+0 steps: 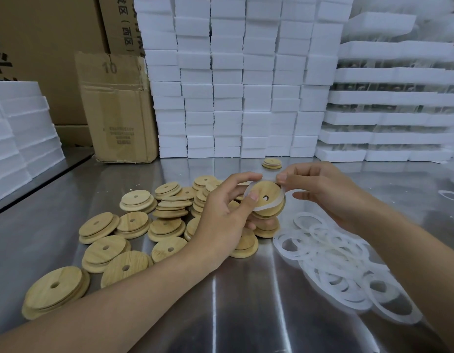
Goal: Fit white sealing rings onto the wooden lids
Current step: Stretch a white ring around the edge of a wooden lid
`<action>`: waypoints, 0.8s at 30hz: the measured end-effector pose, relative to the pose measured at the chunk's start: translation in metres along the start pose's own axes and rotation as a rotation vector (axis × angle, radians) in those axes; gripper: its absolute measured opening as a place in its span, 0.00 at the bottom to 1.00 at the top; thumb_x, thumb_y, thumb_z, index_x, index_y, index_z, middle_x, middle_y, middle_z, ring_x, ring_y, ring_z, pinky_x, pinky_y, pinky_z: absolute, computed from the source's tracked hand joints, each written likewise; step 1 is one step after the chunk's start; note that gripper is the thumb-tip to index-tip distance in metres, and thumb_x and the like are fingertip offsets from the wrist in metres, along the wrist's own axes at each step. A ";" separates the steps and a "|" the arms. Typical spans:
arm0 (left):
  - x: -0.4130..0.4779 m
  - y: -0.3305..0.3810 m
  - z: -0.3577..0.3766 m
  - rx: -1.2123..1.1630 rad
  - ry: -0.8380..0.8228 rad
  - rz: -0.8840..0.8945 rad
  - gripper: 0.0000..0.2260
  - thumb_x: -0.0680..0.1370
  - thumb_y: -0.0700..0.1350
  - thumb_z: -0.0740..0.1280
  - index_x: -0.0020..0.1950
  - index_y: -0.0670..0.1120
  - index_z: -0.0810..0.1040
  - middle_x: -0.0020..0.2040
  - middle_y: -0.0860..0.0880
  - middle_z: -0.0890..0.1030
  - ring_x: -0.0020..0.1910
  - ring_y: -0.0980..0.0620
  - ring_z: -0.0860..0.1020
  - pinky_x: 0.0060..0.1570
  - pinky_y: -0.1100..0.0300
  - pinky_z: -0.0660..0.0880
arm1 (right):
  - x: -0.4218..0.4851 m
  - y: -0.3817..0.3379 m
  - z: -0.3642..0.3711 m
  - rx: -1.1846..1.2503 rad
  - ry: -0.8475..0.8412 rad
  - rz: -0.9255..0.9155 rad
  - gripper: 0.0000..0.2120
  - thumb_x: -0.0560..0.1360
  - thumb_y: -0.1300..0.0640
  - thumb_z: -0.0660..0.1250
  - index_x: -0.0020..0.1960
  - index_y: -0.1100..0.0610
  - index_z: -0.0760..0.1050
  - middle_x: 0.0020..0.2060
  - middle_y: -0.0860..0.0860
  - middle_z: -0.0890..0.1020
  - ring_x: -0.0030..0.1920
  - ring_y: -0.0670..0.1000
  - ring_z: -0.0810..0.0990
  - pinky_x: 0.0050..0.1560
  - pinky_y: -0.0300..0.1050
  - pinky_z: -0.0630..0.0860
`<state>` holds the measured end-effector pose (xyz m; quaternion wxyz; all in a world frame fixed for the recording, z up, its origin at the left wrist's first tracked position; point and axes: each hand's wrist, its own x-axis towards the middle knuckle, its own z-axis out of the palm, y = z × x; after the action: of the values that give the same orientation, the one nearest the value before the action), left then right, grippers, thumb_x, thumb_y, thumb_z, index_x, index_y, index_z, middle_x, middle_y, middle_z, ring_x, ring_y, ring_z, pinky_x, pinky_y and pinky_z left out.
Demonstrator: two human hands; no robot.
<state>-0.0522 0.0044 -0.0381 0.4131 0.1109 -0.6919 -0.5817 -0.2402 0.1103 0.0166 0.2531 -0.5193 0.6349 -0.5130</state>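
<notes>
Shiny steel bench (246, 314); L hand (221, 215) fingers grip round wood lid (270, 188), R hand (327, 194) fingers pinch thin white ring (265, 206).

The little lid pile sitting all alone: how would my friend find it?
Find the wall of white foam blocks behind the metal table. At its foot sits the little lid pile. It stands alone, far from the big heap of lids.

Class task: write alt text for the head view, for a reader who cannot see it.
The left hand holds a wooden lid while the right hand pinches a white ring onto it, above a steel table. Loose lids lie at left, spare rings at right; foam blocks and boxes stand behind.
</notes>
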 end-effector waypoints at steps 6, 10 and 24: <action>-0.001 0.003 0.001 0.036 0.020 -0.001 0.12 0.86 0.42 0.67 0.67 0.55 0.80 0.56 0.51 0.87 0.38 0.45 0.88 0.37 0.58 0.80 | -0.001 -0.002 0.000 -0.042 0.004 -0.048 0.07 0.79 0.48 0.73 0.48 0.51 0.86 0.50 0.49 0.88 0.54 0.45 0.85 0.58 0.46 0.72; -0.002 0.003 0.000 0.054 0.024 0.007 0.12 0.86 0.43 0.67 0.67 0.56 0.80 0.56 0.50 0.87 0.39 0.45 0.88 0.39 0.56 0.81 | -0.001 0.000 0.004 -0.037 0.015 -0.062 0.08 0.79 0.48 0.73 0.50 0.53 0.85 0.50 0.50 0.88 0.54 0.47 0.85 0.58 0.46 0.73; -0.002 0.002 0.000 0.145 0.070 0.081 0.10 0.84 0.44 0.69 0.61 0.58 0.80 0.56 0.51 0.86 0.39 0.41 0.88 0.35 0.56 0.79 | 0.000 0.001 0.004 -0.105 0.039 -0.090 0.10 0.78 0.45 0.73 0.48 0.51 0.86 0.47 0.50 0.88 0.54 0.48 0.85 0.61 0.50 0.76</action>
<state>-0.0503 0.0069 -0.0370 0.4513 0.1327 -0.7212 -0.5084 -0.2377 0.1086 0.0146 0.1898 -0.5498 0.6417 -0.4999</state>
